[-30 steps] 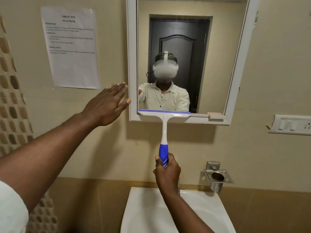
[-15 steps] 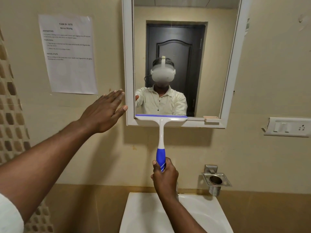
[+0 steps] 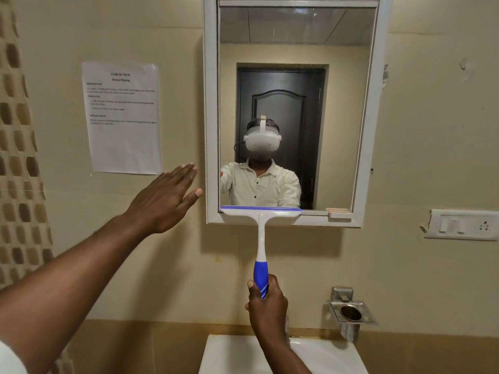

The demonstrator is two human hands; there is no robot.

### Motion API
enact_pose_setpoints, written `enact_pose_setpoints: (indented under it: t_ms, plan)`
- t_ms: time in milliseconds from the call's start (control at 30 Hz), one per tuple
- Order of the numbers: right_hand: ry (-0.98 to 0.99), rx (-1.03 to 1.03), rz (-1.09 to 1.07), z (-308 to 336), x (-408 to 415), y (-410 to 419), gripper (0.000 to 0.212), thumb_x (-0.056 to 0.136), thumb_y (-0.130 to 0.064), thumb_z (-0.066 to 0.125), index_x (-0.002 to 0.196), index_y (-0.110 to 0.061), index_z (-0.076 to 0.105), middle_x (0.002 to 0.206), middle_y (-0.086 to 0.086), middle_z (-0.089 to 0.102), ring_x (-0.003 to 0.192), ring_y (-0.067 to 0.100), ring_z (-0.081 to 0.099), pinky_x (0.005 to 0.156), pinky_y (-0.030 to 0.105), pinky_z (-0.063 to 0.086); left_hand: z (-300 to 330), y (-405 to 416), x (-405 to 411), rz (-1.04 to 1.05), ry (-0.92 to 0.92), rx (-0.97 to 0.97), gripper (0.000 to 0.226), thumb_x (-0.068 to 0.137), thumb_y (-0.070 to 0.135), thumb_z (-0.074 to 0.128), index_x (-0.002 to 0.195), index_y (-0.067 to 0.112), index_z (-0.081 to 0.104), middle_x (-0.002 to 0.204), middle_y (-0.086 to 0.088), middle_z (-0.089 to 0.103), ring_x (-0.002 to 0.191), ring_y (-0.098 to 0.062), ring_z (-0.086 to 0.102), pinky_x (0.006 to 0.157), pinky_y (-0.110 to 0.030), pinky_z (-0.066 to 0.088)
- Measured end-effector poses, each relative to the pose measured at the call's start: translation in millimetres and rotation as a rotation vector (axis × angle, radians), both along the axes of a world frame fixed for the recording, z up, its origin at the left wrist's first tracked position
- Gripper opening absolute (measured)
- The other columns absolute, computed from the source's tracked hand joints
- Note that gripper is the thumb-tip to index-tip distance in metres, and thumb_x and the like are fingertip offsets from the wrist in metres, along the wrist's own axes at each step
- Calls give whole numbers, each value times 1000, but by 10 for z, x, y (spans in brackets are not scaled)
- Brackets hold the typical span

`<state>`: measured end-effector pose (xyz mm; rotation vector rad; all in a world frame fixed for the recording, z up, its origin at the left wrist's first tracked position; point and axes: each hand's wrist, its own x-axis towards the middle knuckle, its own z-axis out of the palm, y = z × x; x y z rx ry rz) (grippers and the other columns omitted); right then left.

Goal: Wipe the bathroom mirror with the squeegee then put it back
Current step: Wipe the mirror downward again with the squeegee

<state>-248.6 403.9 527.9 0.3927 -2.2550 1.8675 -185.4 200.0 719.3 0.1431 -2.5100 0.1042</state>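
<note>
Reaching flat, left hand (image 3: pixel 164 201) fingers straight, holding nothing, left of mirror (image 3: pixel 291 109). Squeegee (image 3: pixel 261 238) centre frame, blade at lower glass edge; light, rigid plastic. Right hand (image 3: pixel 266 303) fingers grasp blue handle, likely best hold.

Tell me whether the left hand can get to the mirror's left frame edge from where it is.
Probably yes. The left hand is open beside the mirror, nothing between fingertips and frame. The squeegee, in the right hand, sits at the bottom edge.
</note>
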Motion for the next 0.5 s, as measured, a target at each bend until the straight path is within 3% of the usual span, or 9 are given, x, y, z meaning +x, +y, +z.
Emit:
enact_pose_setpoints:
  t_ms: [100,300,433,500]
  plan:
    - [5,-1,16,10,-4,10,24,91,-29,60,108,-14,54,91,7,64,78,25,66,71,30,55,12,3,20,3,6,1,77,84,61,6,150,21,5,160,5,3,147,-8,1,119,-30,4]
    - [88,-76,85,113,8,98,16,90,-25,61,98,-12,57,76,10,63,57,17,58,51,15,47,6,-6,27,7,3,7,75,86,59,7,150,21,4,160,6,3,147,-7,1,119,-30,4]
    - [185,-69,109,289,6,126,13,90,-27,61,95,-15,56,71,9,62,59,20,58,56,21,47,-66,-8,7,0,-13,25,70,91,57,14,150,23,4,160,6,3,147,-9,5,119,-30,6]
    - [242,-59,127,379,2,130,12,90,-27,61,90,-17,55,68,8,60,60,25,58,57,26,49,-130,7,0,-23,-19,34,65,94,54,23,151,25,9,160,7,9,145,-17,20,117,-33,18]
